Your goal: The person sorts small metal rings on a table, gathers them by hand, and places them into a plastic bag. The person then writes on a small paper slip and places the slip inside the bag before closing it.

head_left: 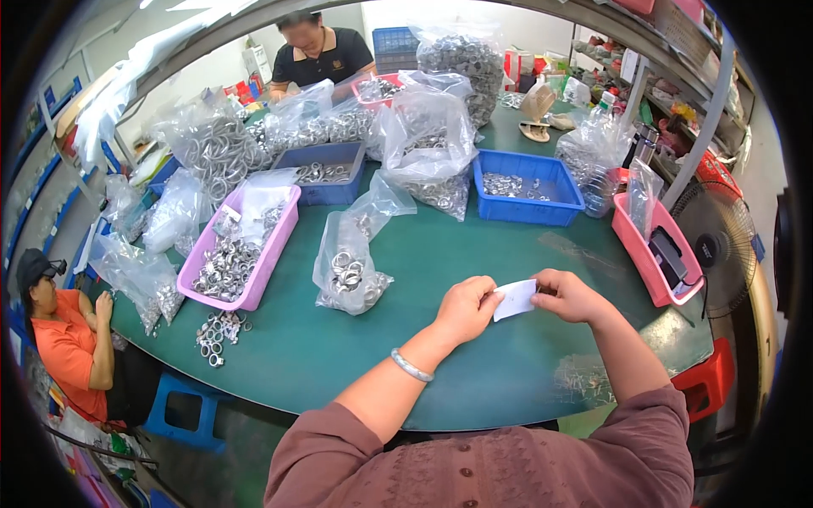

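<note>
A small white slip of paper [515, 300] is stretched between my two hands above the green table. My left hand [468, 306] pinches its left edge between thumb and fingers, and a pale bangle circles that wrist. At the slip's right edge, my right hand [567, 296] grips it the same way. Left of my hands stands a clear plastic bag [349, 279] with several metal rings in it. A blue tray [529, 212] holding small metal pieces lies beyond my hands.
On the left a pink basket [292, 212] holds metal rings, with loose rings [216, 334] beside it. A pink basket [633, 245] with a dark device stands right, near a fan [720, 241]. Filled bags crowd the far side. Two people sit around the table [440, 372].
</note>
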Tool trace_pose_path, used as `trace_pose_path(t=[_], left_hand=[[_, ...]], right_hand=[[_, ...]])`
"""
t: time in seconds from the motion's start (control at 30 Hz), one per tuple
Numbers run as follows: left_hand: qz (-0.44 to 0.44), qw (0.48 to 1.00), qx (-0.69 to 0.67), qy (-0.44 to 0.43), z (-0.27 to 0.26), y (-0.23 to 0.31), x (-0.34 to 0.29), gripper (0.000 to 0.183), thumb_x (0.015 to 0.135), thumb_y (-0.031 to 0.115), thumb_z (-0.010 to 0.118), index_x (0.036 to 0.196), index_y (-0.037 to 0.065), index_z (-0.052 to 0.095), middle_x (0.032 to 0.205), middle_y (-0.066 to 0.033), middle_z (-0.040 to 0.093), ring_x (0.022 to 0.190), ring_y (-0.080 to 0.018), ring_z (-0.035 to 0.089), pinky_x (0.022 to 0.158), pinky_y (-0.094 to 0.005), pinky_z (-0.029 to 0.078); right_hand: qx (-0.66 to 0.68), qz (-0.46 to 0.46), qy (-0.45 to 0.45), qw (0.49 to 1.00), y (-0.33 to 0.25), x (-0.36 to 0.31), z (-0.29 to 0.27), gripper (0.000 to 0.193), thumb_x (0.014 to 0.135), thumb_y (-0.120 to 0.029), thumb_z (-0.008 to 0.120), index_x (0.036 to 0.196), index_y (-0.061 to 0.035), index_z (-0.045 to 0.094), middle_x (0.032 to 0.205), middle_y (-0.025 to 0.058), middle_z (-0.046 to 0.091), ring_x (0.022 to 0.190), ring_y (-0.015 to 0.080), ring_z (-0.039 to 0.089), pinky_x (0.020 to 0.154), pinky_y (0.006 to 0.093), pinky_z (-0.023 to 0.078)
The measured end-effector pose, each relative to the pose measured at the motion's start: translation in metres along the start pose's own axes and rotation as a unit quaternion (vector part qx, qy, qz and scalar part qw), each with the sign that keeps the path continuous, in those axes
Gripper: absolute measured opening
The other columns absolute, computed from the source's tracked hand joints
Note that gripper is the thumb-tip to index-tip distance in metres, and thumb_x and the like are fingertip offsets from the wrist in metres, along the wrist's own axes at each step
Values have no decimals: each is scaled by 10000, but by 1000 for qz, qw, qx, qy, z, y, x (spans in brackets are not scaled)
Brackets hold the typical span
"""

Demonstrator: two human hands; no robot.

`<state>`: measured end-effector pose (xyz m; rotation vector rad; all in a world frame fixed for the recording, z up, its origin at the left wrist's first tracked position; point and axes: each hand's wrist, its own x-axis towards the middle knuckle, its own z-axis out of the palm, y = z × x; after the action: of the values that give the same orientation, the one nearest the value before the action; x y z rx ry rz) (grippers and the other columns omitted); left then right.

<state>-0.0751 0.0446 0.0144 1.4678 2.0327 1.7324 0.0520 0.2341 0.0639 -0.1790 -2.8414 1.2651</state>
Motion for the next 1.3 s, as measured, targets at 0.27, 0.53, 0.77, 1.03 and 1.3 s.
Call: trace_pose_path(t=[0.27,0.53,0.77,1.03,1.3], left_hand=[[-39,996,-82,24,0,-7,-1,185,864,163,637,780,13,569,635,-13,502,570,-78,437,510,-258,377],[-113,992,-59,-23,-8,-9,1,277,847,275,673,781,23,579,601,4,515,546,-69,441,499,-251,385],[-59,998,-26,-27,-4,-11,-4,301,824,328,638,730,49,574,632,-78,552,600,-239,533,562,-358,429],[-3,999,-30,14,2,-20,0,250,819,290,624,766,46,610,663,-93,584,623,-268,563,568,-383,440],[51,997,-22,56,7,-27,1,228,827,275,604,794,50,627,696,-110,600,650,-290,571,584,-395,449]], right_hand=[[93,21,44,995,-10,21,-11,104,843,-60,597,882,29,634,746,0,600,704,73,534,635,234,442],[-172,-402,148,887,-172,98,-6,108,766,-33,647,871,-62,640,781,95,562,723,289,569,636,349,460],[-395,-478,77,781,-231,149,57,39,733,-79,621,771,-88,614,761,78,549,752,291,578,623,406,468],[-415,-184,-153,878,-261,169,92,234,663,-20,570,859,-51,694,855,154,675,851,320,646,678,399,520],[-447,-97,-95,884,-255,177,96,238,807,-211,551,945,-72,685,929,152,670,876,333,634,760,434,505]])
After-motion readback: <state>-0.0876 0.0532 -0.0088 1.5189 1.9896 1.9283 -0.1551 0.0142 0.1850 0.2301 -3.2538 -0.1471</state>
